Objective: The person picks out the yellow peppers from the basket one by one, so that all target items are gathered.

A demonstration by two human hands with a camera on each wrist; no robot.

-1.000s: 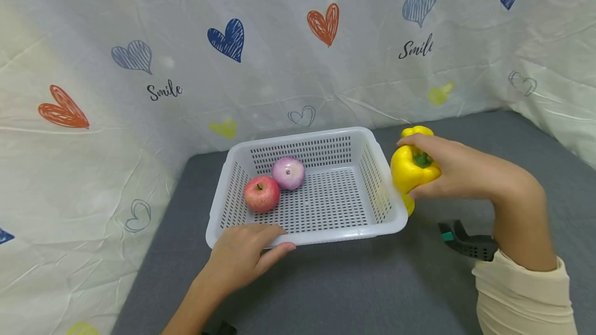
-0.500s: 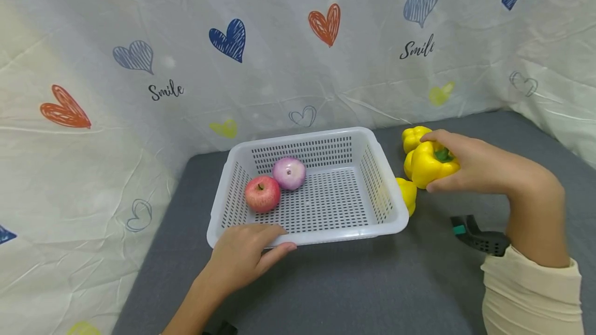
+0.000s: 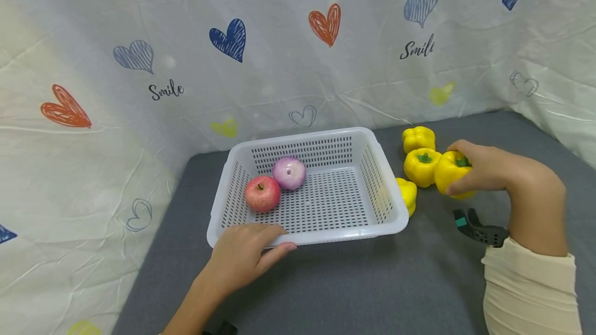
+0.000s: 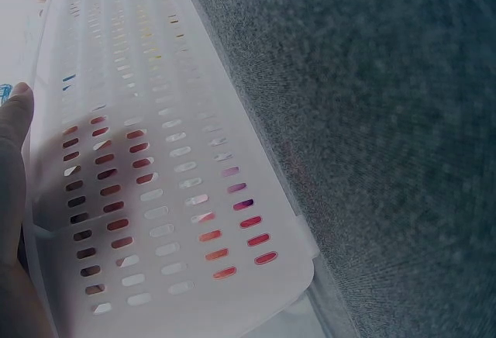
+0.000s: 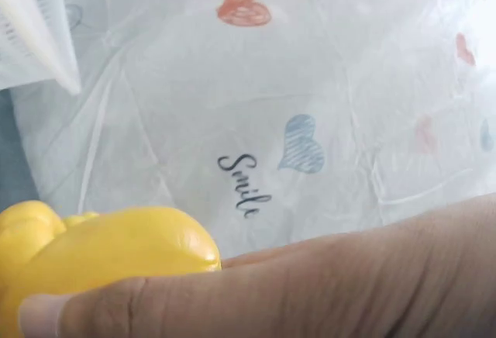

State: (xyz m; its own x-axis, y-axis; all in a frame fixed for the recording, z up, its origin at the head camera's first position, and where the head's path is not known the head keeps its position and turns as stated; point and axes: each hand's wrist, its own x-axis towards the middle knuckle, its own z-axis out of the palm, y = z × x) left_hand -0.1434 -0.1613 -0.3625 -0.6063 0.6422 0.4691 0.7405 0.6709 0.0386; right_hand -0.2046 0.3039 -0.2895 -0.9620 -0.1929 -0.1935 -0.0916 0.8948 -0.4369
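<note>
My right hand (image 3: 489,167) grips a yellow bell pepper (image 3: 449,173) to the right of the basket, thumb on its near side and fingers over the far side. In the right wrist view the thumb lies across the same pepper (image 5: 132,241). Close to its left stands another yellow pepper (image 3: 421,168) with a green stem. My left hand (image 3: 244,255) holds the near rim of a white perforated plastic basket (image 3: 321,238), fingers over the edge and thumb outside. Inside the basket, toward the left, a red apple (image 3: 263,194) sits beside a peeled purple onion (image 3: 289,173).
Behind the middle pepper sits a further yellow pepper (image 3: 418,139). One more pepper (image 3: 407,195) rests against the basket's right side, partly hidden by it. A grey cloth (image 3: 354,288) covers the table, and a white curtain (image 3: 270,87) with printed hearts hangs behind and at the sides.
My right hand has moved right, away from the basket, with the pepper in its grip, revealing the middle pepper. My left hand and the basket have stayed put.
</note>
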